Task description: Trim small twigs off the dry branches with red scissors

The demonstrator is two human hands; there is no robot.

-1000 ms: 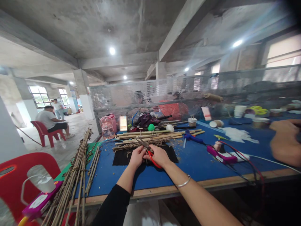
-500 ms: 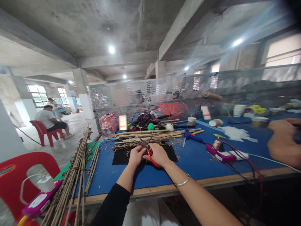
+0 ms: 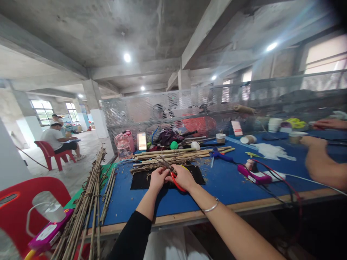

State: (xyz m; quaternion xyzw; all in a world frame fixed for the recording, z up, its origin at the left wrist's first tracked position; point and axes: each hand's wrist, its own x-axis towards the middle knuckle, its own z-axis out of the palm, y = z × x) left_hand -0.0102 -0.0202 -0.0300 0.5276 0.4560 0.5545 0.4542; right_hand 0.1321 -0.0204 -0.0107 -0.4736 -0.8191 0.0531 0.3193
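Observation:
My right hand (image 3: 183, 178) grips a pair of red-handled scissors (image 3: 177, 183), its blades pointing away and to the left above the dark mat. Close beside the blades is my left hand (image 3: 158, 177), fingers pinched together; whatever they hold is too small to make out. Both hands are over a black mat (image 3: 138, 183) on the blue tabletop (image 3: 127, 202). Just beyond them lie dry brown plant stems (image 3: 141, 168) with shrivelled leaves, and behind these several pale sticks (image 3: 151, 155).
A tied bundle of long stems (image 3: 86, 195) overhangs the left table edge. A blue glue gun (image 3: 221, 155) and a purple power strip (image 3: 253, 177) with cables lie right. A co-worker's arm (image 3: 324, 159) reaches in at far right. A perforated metal screen (image 3: 130, 108) stands behind.
My hands and the scissors keep nearly the same pose. The co-worker's arm at the right has shifted, its hand now farther back near a cup. The view has turned very slightly.

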